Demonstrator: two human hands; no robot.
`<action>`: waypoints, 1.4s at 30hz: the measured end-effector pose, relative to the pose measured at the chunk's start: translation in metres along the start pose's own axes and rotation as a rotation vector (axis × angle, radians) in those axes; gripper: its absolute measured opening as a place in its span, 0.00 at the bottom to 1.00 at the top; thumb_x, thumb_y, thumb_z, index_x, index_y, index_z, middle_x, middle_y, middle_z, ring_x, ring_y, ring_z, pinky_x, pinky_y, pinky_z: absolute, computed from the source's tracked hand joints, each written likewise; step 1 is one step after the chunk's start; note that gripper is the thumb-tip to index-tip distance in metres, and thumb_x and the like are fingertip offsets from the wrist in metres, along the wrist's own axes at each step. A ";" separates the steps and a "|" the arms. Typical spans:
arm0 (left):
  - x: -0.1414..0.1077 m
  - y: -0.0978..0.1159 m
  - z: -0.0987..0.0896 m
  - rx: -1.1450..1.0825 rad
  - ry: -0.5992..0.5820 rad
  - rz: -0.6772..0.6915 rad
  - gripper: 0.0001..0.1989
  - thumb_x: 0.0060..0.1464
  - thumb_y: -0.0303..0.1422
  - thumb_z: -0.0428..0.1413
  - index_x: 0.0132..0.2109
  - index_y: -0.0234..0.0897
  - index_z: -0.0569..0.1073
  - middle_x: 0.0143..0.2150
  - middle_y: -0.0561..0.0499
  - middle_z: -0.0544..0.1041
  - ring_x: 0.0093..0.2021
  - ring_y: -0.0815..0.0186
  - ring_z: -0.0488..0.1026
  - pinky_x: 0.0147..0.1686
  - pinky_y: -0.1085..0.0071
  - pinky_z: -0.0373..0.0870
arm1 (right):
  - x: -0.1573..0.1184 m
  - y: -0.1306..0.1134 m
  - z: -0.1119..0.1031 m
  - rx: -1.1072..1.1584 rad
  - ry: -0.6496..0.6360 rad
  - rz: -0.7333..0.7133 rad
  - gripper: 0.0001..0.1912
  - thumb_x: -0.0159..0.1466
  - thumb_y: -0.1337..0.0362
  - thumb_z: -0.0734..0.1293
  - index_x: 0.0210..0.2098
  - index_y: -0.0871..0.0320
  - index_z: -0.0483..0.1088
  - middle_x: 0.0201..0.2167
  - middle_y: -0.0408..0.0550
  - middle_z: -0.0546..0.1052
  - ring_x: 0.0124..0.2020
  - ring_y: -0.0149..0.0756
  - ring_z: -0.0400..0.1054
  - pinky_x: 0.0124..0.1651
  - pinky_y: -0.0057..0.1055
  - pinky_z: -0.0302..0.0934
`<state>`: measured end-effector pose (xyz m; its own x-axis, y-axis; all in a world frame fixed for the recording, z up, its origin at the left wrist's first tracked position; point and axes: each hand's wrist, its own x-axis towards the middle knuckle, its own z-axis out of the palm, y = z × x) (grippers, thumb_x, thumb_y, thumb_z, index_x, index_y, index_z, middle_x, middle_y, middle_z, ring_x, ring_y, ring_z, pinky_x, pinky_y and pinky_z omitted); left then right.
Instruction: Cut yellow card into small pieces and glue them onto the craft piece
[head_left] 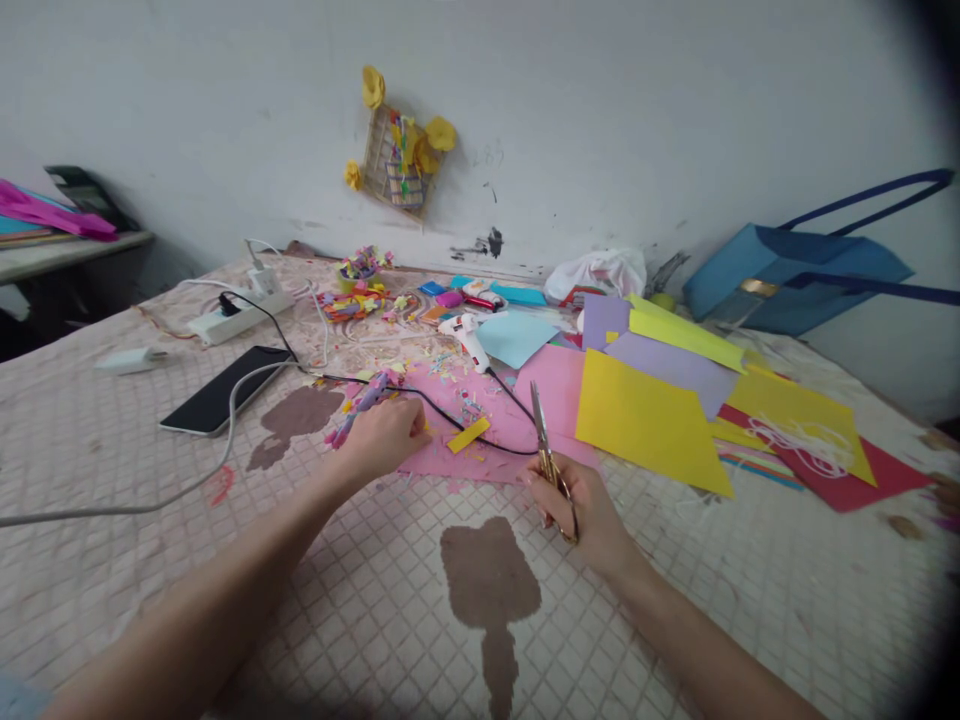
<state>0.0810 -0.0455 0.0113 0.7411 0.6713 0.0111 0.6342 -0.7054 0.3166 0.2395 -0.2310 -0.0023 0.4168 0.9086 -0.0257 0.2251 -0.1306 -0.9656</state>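
My right hand [589, 505] is wrapped round a pair of scissors [551, 465] with gold-coloured handles, blades pointing up and away. My left hand [386, 435] is closed with its fingers curled, over the left part of a pink paper sheet [442, 462]. Whatever its fingertips hold, if anything, is hidden. Beside its knuckles lie purple and pink paper pieces [367, 400]. A yellow paper strip [469, 434] rests on the pink sheet between my hands, among small paper scraps. A black cable crosses the sheet to a white glue gun [466, 340].
To the right are a yellow sheet [645, 420], other coloured papers, white string [806, 445] and a blue bag [795, 275]. At left lie a phone [225, 390], a power strip [244, 318] and a white charger [131, 360]. A small pot [360, 275] of paper pieces stands at the back.
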 end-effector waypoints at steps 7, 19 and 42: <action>0.002 -0.001 0.004 -0.075 -0.065 0.028 0.05 0.45 0.34 0.52 0.30 0.38 0.68 0.31 0.51 0.73 0.31 0.65 0.68 0.26 0.73 0.56 | 0.000 0.001 0.000 0.004 -0.005 0.011 0.12 0.57 0.57 0.61 0.25 0.59 0.62 0.16 0.37 0.58 0.17 0.25 0.52 0.19 0.23 0.51; -0.002 0.002 0.001 -0.070 -0.031 0.069 0.03 0.44 0.31 0.52 0.29 0.37 0.69 0.30 0.51 0.72 0.31 0.65 0.68 0.26 0.73 0.57 | 0.000 0.001 0.000 -0.015 -0.007 0.002 0.12 0.57 0.57 0.61 0.24 0.59 0.62 0.16 0.37 0.59 0.17 0.25 0.53 0.19 0.23 0.49; -0.019 0.049 0.016 -1.119 -0.293 0.135 0.13 0.47 0.29 0.55 0.42 0.32 0.65 0.28 0.52 0.71 0.26 0.71 0.69 0.25 0.74 0.67 | 0.011 -0.014 0.018 0.037 -0.112 -0.002 0.08 0.56 0.61 0.62 0.28 0.60 0.65 0.17 0.37 0.61 0.17 0.24 0.53 0.19 0.22 0.49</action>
<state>0.1015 -0.0969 0.0120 0.9030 0.4248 -0.0644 0.1057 -0.0742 0.9916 0.2251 -0.2120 0.0059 0.3149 0.9478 -0.0504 0.1921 -0.1157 -0.9745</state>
